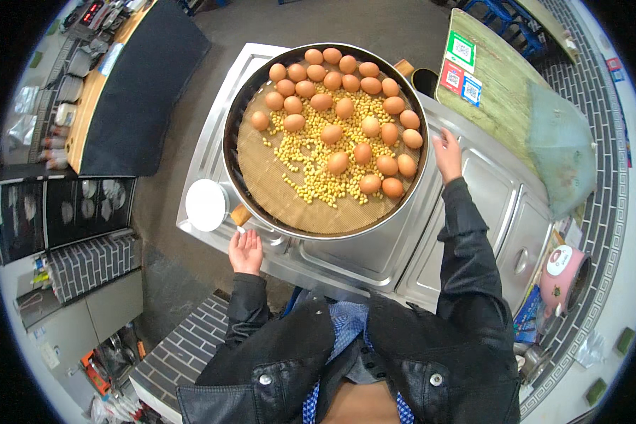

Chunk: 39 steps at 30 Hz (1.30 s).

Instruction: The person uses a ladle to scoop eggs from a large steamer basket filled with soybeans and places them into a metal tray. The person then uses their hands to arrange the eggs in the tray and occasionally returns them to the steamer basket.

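Observation:
A big round dark-rimmed pan (326,237), lined with a tan mesh cloth (265,175), rests on a stainless steel counter (350,262). Yellow soybeans or kernels (310,180) are spread over the cloth, with several brown eggs (330,134) on and around them. My left hand (246,252) is palm up with fingers apart, just below a wooden block (240,215) at the pan's lower left edge; a small white thing shows at its fingertips, and whether it is held is unclear. My right hand (447,155) is beside the pan's right rim, fingers apart and holding nothing.
A round white lid or container (206,205) stands on the counter's left. Behind the pan's right side are another wooden piece (404,68) and a dark cup (425,81). A green wood-grain table (501,74) adjoins the right. A pink appliance (562,278) stands at the lower right.

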Tool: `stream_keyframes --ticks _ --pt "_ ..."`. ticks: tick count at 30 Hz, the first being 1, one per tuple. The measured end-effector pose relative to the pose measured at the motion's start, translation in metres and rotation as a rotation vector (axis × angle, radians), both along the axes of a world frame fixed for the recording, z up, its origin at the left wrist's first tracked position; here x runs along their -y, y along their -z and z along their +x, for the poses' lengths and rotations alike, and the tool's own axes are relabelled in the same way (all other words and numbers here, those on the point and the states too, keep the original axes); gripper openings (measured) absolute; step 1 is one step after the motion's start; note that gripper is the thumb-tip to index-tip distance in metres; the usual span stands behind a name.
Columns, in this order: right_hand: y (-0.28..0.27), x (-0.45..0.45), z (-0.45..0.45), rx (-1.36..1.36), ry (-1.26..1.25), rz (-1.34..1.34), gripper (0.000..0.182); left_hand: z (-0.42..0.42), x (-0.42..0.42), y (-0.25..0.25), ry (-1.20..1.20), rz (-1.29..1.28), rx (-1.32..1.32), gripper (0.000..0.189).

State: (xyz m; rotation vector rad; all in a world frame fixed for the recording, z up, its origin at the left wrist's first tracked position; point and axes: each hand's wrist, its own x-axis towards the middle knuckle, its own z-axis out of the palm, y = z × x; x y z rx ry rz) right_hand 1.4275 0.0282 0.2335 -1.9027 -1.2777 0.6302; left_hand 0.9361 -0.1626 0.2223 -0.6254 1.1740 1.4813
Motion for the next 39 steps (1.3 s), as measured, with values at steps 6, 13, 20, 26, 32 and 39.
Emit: stream_keyframes --ticks 6,13,20,26,32,39 --pt "-0.029 -0.118 -0.035 -0.421 -0.246 -0.198 0.048 -0.006 -0.018 0.038 -0.151 0.262 0.082 0.032" --pt "-0.008 -0.192 -0.045 -0.636 -0.207 -0.192 0.077 0.004 -0.034 0.070 -0.114 0.523 -0.091 0.033" --pt "0.020 -0.201 -0.028 -0.654 -0.297 -0.133 0.059 -0.003 -0.048 0.066 -0.215 0.643 -0.017 0.020" --pt "0.033 -0.180 -0.033 -0.780 -0.197 -0.137 0.056 -0.025 -0.062 0.047 -0.101 0.498 -0.168 0.026" --pt "0.029 -0.197 -0.023 -0.688 -0.264 -0.109 0.057 0.001 -0.052 0.060 -0.133 0.547 -0.069 0.021" --pt "0.016 -0.197 -0.037 -0.818 -0.272 -0.226 0.067 0.007 -0.055 0.043 -0.165 0.732 0.127 0.021"
